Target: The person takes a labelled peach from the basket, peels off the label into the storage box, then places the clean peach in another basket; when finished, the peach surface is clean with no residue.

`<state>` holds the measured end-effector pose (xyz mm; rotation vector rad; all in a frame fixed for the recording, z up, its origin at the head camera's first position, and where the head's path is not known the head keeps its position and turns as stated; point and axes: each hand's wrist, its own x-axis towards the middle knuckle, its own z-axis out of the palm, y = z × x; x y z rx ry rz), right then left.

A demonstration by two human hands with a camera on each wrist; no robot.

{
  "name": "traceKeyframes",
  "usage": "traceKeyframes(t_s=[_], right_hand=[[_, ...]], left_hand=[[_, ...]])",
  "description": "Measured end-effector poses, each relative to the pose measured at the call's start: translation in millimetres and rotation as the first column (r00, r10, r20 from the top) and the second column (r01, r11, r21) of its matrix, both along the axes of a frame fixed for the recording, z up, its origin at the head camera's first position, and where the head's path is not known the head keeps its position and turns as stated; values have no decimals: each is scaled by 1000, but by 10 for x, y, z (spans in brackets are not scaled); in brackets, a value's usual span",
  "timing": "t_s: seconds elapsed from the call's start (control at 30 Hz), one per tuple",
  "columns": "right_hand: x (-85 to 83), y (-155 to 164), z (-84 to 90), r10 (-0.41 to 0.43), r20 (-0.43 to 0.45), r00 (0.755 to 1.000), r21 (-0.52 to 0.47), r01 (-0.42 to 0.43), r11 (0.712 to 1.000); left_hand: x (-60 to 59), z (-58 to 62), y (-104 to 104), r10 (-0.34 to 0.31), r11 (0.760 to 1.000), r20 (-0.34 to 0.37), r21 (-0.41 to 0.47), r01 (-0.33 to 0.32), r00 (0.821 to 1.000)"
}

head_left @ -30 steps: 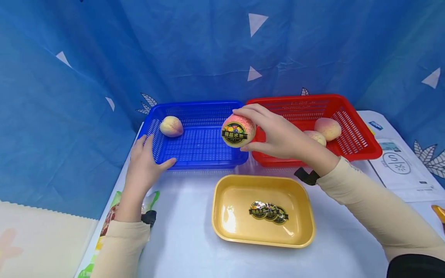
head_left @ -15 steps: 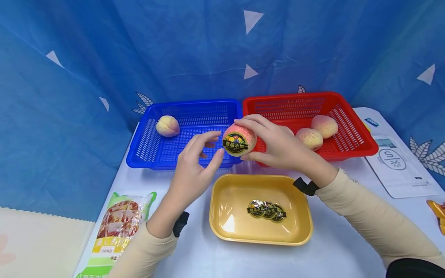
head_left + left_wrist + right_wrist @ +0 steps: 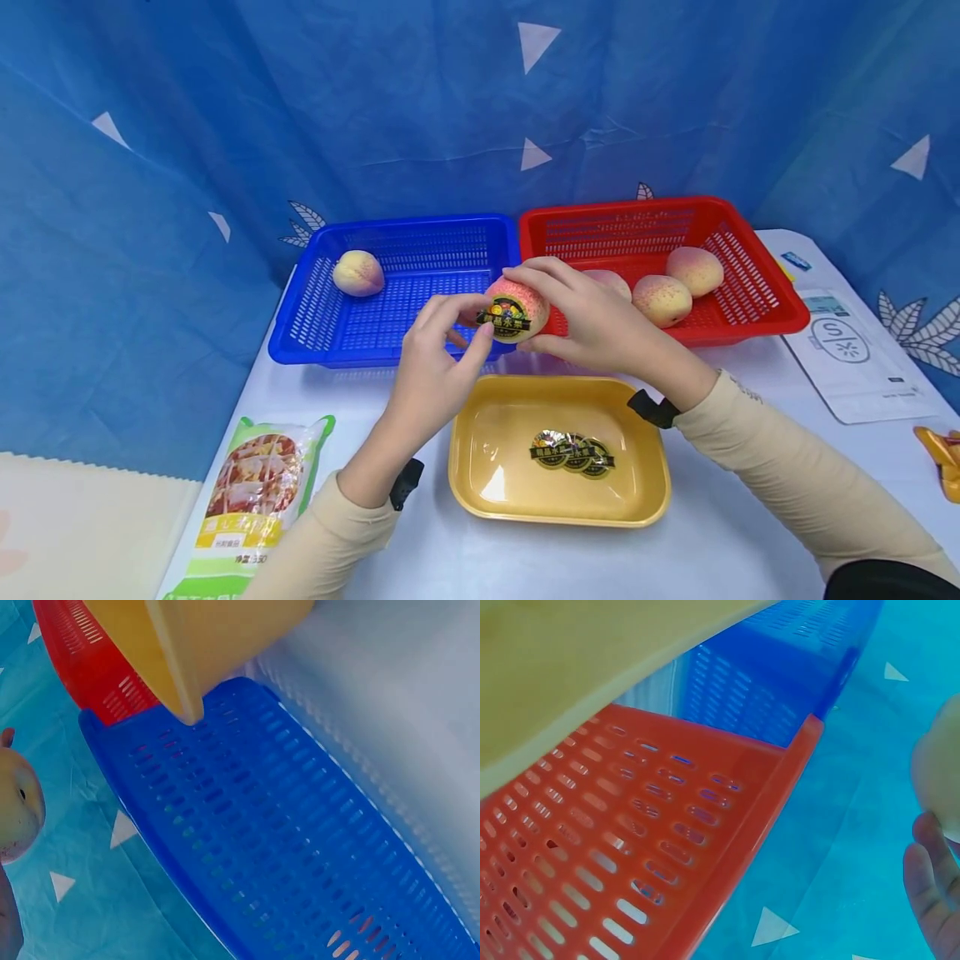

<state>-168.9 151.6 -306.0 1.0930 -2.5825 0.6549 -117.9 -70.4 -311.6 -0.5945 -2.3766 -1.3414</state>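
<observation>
There are five round pink-and-yellow peaches in all — one alone in the blue plastic basket, three in the red plastic basket, and one held up in the air. The lone peach sits in the far left corner. The three are a back peach, a middle peach and a half-hidden peach. The held peach has one round black sticker on it.

There are two baskets and one yellow plastic tray. In the tray lie three round black stickers — they overlap. One green-and-white food bag lies on the table, and one white paper pouch. Two hands show.
</observation>
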Motion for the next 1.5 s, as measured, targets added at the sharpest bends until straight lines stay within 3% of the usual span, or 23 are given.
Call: traceKeyframes(t_s=[0.13, 0.33, 0.43, 0.53, 0.63, 0.77, 0.93, 1.03, 1.17, 1.33, 1.5], right_hand=[[2, 12, -2, -6, -7, 1000, 12, 6, 1000], [13, 29, 0, -27, -37, 999, 29, 28, 999], [20, 44, 6, -38, -73, 997, 42, 41, 998], [32, 81, 14, -42, -74, 996, 35, 45, 998], [50, 150, 23, -58, -32, 998, 7, 58, 998], [65, 272, 25, -89, -7, 996, -24, 89, 996], [82, 415, 7, -130, 3, 991, -42, 130, 991], [84, 524, -13, -154, 10, 988, -46, 154, 987], [51, 710, -55, -182, 13, 983, -75, 182, 980], [36, 913, -113, -222, 34, 975, -144, 224, 964], [58, 1038, -170, -261, 62, 963, -162, 268, 950]], left_hand=[[0, 14, 8, -18, 999, 32, 47, 16, 999], [24, 42, 31, -46, 994, 24, 103, 43, 999], [74, 65, 28, -114, 974, 41, 203, 103, 993], [148, 86, 0, -203, 937, 78, 304, 171, 976], [216, 53, -36, -262, 921, 137, 333, 204, 955], [263, -119, -77, -288, 927, 243, 312, 206, 926], [290, -386, -72, -277, 953, 392, 226, 200, 877], [333, -508, -28, -275, 961, 452, 124, 245, 849], [394, -636, 58, -292, 944, 481, 6, 329, 827], [423, -771, 170, -290, 927, 489, -69, 369, 822], [427, -868, 239, -266, 913, 459, -163, 374, 848]])
